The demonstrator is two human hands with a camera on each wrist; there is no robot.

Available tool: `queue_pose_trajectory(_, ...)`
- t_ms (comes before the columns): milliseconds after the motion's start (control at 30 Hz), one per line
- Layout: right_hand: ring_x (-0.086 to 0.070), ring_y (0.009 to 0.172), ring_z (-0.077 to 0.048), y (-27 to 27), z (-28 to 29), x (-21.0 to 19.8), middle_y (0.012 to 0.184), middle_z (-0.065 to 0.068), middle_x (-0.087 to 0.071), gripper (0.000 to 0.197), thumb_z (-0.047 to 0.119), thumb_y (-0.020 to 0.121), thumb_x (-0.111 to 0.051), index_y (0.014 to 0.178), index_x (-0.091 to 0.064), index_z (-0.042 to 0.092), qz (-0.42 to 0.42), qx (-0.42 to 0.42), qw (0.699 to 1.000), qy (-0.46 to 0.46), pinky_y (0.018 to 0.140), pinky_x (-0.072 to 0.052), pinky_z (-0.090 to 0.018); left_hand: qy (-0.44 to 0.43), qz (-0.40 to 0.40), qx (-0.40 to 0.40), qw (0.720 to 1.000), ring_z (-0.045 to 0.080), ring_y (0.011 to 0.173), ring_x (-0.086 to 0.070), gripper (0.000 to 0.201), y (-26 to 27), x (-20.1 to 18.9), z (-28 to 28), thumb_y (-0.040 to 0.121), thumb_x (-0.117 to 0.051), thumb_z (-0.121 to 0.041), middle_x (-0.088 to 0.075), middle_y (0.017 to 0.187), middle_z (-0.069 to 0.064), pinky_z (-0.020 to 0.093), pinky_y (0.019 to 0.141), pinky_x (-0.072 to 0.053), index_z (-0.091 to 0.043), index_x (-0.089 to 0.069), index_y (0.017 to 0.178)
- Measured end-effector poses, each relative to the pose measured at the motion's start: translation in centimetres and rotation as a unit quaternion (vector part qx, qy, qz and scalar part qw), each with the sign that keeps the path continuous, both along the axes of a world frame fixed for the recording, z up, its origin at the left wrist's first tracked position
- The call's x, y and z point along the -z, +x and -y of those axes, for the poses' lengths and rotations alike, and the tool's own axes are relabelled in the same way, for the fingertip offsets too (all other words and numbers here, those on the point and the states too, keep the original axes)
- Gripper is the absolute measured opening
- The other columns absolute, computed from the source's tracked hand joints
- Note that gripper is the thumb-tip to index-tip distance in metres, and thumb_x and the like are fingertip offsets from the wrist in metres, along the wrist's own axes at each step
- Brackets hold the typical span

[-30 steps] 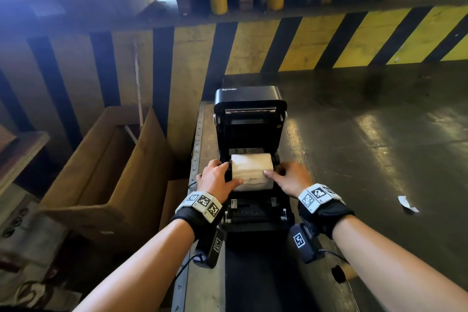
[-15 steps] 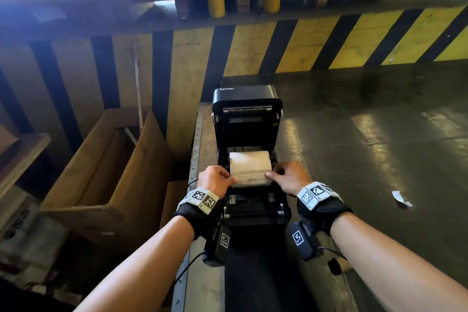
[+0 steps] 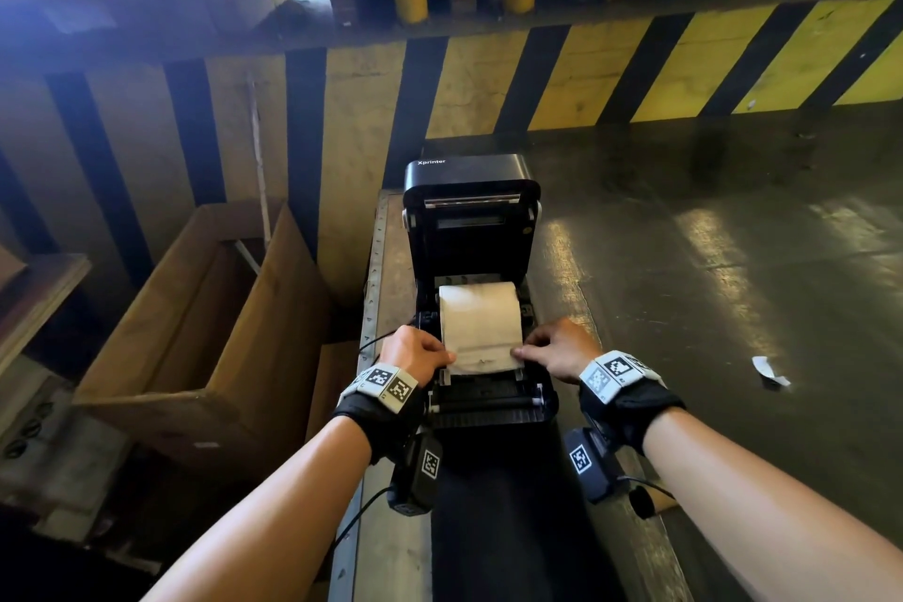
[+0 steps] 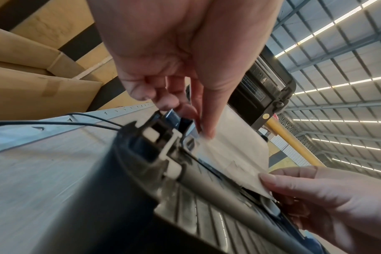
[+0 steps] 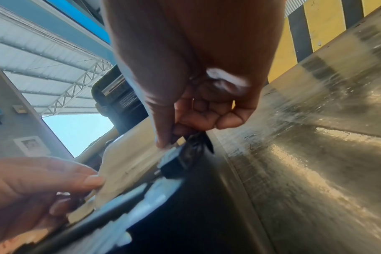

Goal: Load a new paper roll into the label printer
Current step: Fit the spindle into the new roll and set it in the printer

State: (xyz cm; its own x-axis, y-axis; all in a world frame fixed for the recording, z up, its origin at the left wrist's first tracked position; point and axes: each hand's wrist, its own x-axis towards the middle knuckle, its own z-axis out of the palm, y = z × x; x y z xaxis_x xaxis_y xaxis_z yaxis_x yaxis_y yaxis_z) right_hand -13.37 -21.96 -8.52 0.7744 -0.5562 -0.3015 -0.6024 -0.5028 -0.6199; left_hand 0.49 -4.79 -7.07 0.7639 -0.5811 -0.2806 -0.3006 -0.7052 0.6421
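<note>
A black label printer (image 3: 471, 191) stands on a narrow bench with its lid raised upright. A cream paper roll (image 3: 479, 308) lies in its bay, and a length of paper (image 4: 230, 154) is drawn forward over the front roller (image 4: 218, 194). My left hand (image 3: 418, 352) pinches the paper's left front corner between thumb and forefinger. My right hand (image 3: 552, 347) pinches the right front corner the same way. In the right wrist view the right hand's other fingers (image 5: 209, 116) are curled under, beside the printer's black side guide (image 5: 185, 158).
An open cardboard box (image 3: 195, 308) stands left of the bench. A yellow-and-black striped barrier (image 3: 586, 73) rises behind the printer. A scrap of white paper (image 3: 769, 369) lies on the grey floor to the right. A thin black cable (image 4: 54, 120) runs along the bench.
Both hands have slid from the ends of the roll to its front and drawn the paper's leading edge forward toward the front roller. The roll itself stays in the bay.
</note>
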Motion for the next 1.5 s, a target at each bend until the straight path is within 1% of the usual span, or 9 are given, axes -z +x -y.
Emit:
queue_pose_trajectory(100,-0.065,0.091,-0.024,0.1,-0.2,0.2,0.100,-0.010,-0.073,0.031,0.038,0.081,-0.065,0.097,-0.072,0.012,0.003,-0.001,1.000,-0.015,0.073,-0.041,-0.022,0.004,0.008,0.001,1.000,0.016,0.076,-0.060,0.018,-0.1,0.2,0.0,0.078,-0.072,-0.032,-0.069,0.082,0.003,0.023,0.066,-0.042,-0.015,-0.075,0.083)
queue_pose_trajectory(267,-0.065,0.081,-0.024,0.3,-0.5,0.7,0.093,-0.012,-0.073,0.028,0.037,0.078,-0.067,0.091,-0.072,0.013,0.019,0.013,0.999,-0.024,0.068,-0.043,-0.023,0.005,0.027,0.002,1.000,0.017,0.075,-0.059,0.016,-0.2,0.6,0.4,0.080,-0.071,-0.027,-0.067,0.081,0.005,0.024,0.069,-0.047,-0.011,-0.074,0.079)
queue_pose_trajectory(467,-0.065,0.089,-0.023,0.9,0.0,0.3,0.100,-0.011,-0.073,0.030,0.038,0.077,-0.069,0.094,-0.073,0.014,-0.030,-0.004,1.000,-0.008,0.069,-0.040,-0.022,0.048,0.029,0.036,0.998,0.017,0.072,-0.059,0.015,0.2,0.7,0.5,0.079,-0.071,-0.027,-0.067,0.081,0.005,0.025,0.065,-0.047,-0.012,-0.074,0.076)
queue_pose_trajectory(633,-0.066,0.096,-0.024,1.1,0.4,0.3,0.106,-0.009,-0.071,0.038,0.043,0.079,-0.066,0.103,-0.071,0.015,-0.039,0.005,0.999,-0.002,0.077,-0.049,-0.026,0.062,-0.006,0.058,0.996,0.018,0.079,-0.060,0.016,1.1,0.2,0.7,0.076,-0.075,-0.026,-0.068,0.085,0.007,0.026,0.069,-0.047,-0.012,-0.075,0.083)
queue_pose_trajectory(900,-0.063,0.102,-0.023,1.3,0.7,-0.4,0.113,-0.009,-0.069,0.034,0.032,0.078,-0.069,0.105,-0.071,0.013,-0.074,-0.027,0.996,0.032,0.079,-0.044,-0.024,0.015,-0.067,0.036,0.997,0.022,0.085,-0.066,0.021,1.9,0.7,0.8,0.074,-0.076,-0.029,-0.069,0.083,0.006,0.033,0.080,-0.055,-0.010,-0.075,0.084)
queue_pose_trajectory(1066,-0.063,0.089,-0.021,1.5,1.0,-0.6,0.104,-0.010,-0.072,0.034,0.037,0.075,-0.070,0.096,-0.074,0.012,-0.076,-0.029,0.996,0.028,0.071,-0.042,-0.023,0.035,-0.061,0.060,0.996,0.024,0.087,-0.067,0.010,1.9,0.6,0.9,0.074,-0.076,-0.025,-0.071,0.086,0.006,0.036,0.082,-0.056,-0.016,-0.074,0.074)
queue_pose_trajectory(1300,-0.064,0.098,-0.023,1.2,0.6,-0.6,0.110,-0.010,-0.070,0.031,0.029,0.078,-0.069,0.104,-0.072,0.012,-0.063,-0.033,0.997,0.032,0.078,-0.047,-0.026,0.049,-0.091,0.083,0.991,0.021,0.091,-0.065,0.020,2.5,0.1,0.8,0.072,-0.077,-0.026,-0.070,0.092,0.005,0.034,0.084,-0.053,-0.013,-0.076,0.087)
queue_pose_trajectory(1400,-0.060,0.090,-0.020,1.6,0.9,-1.0,0.108,-0.008,-0.069,0.033,0.029,0.077,-0.071,0.104,-0.071,0.010,-0.089,-0.040,0.994,0.042,0.072,-0.043,-0.023,0.011,-0.090,0.046,0.995,0.017,0.084,-0.064,0.021,2.2,0.4,0.5,0.075,-0.076,-0.026,-0.070,0.088,0.004,0.028,0.078,-0.050,-0.011,-0.076,0.088)
queue_pose_trajectory(1500,-0.057,0.074,-0.016,1.9,1.0,-1.2,0.091,-0.007,-0.067,0.027,0.031,0.074,-0.072,0.093,-0.072,0.011,-0.103,-0.037,0.993,0.037,0.054,-0.040,-0.021,0.028,-0.075,0.049,0.996,0.024,0.089,-0.067,0.010,2.0,0.5,0.5,0.072,-0.077,-0.025,-0.073,0.089,0.007,0.036,0.086,-0.055,-0.017,-0.076,0.076)
